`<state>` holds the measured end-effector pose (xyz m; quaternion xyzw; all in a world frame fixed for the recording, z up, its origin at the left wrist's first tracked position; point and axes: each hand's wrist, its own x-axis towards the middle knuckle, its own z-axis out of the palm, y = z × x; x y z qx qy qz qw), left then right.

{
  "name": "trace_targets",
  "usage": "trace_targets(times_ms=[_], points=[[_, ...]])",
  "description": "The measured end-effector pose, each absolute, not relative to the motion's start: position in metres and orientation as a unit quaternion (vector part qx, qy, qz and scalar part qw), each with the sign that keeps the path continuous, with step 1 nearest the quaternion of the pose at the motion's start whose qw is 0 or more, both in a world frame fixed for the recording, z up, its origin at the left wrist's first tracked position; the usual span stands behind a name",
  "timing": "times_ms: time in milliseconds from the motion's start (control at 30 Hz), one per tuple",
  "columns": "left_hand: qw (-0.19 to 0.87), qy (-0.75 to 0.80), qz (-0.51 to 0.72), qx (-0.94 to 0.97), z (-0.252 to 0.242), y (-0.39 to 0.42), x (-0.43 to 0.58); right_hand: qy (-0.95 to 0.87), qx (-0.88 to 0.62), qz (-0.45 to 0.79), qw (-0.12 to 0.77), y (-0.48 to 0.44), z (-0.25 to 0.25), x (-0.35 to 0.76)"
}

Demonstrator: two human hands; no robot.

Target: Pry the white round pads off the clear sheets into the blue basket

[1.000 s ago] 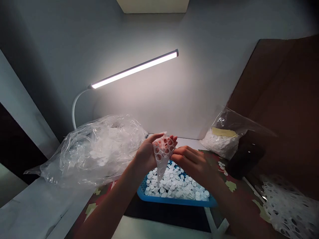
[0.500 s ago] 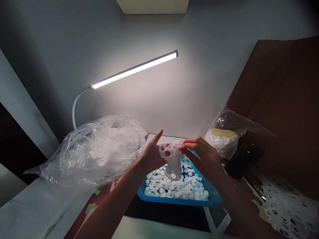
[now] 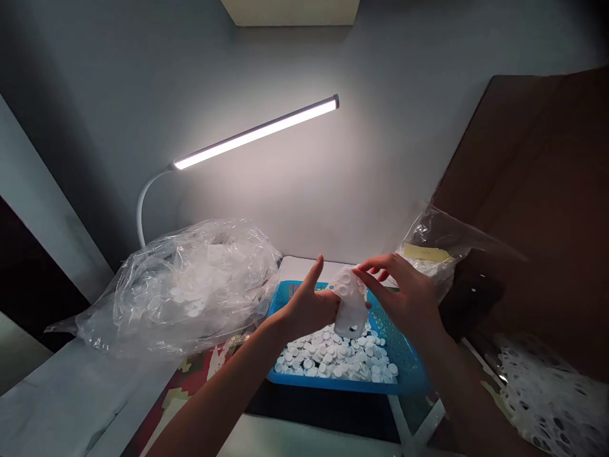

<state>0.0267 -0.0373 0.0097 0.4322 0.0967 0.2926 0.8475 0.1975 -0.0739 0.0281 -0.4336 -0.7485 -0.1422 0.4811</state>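
My left hand (image 3: 309,306) grips a crumpled white plastic sheet (image 3: 351,303) with its fingers, and its index finger points up. The sheet hangs over a blue plastic basket (image 3: 404,355) piled with small white discs (image 3: 333,358). My right hand (image 3: 404,292) stands just to the right of the sheet, fingers spread, its fingertips at or very near the sheet's upper right edge. Neither hand touches the discs.
A large clear bag of white discs (image 3: 190,285) lies left of the basket. A smaller bag with a yellow label (image 3: 428,261) stands to the right. Perforated white sheet waste (image 3: 547,400) lies at lower right. A lit desk lamp (image 3: 257,133) arches above.
The sheet has moved right and looks more bunched, with fewer holes showing. Both hands have shifted right over the basket, and my right hand's fingers have spread apart from the sheet.
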Motion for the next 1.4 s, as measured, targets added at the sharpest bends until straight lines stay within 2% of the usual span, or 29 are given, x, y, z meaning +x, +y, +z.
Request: trace_targets(times_ms=[167, 300, 433, 567, 700, 833, 1033, 1233, 1400], points=[[0.833, 0.107, 0.335, 0.428, 0.014, -0.037, 0.026, -0.77, -0.422, -0.087, 0.47, -0.082, 0.03, 0.195], [0.774, 0.179, 0.365, 0.486, 0.015, -0.043, 0.025, -0.807, -0.372, -0.093, 0.448, -0.087, 0.032, 0.195], [0.736, 0.219, 0.425, 0.479, 0.017, -0.043, 0.025, -0.854, -0.333, -0.099, 0.388, -0.098, 0.036, 0.189], [0.745, 0.202, 0.474, 0.424, 0.017, -0.026, 0.016, -0.899, -0.284, -0.02, 0.332, -0.12, 0.044, 0.179], [0.767, 0.191, 0.432, 0.434, 0.02, -0.016, 0.008, -0.878, -0.31, -0.025, 0.365, -0.123, 0.045, 0.18], [0.793, 0.207, 0.367, 0.439, 0.022, -0.02, 0.007, -0.82, -0.411, -0.058, 0.393, -0.094, 0.032, 0.193], [0.82, 0.175, 0.264, 0.476, 0.019, -0.026, 0.009, -0.795, -0.485, -0.051, 0.361, -0.065, 0.02, 0.201], [0.78, 0.201, 0.326, 0.495, 0.013, -0.023, 0.013, -0.814, -0.463, -0.014, 0.351, -0.065, 0.021, 0.205], [0.757, 0.209, 0.359, 0.505, 0.005, -0.018, 0.013, -0.826, -0.444, -0.056, 0.342, -0.069, 0.02, 0.204]])
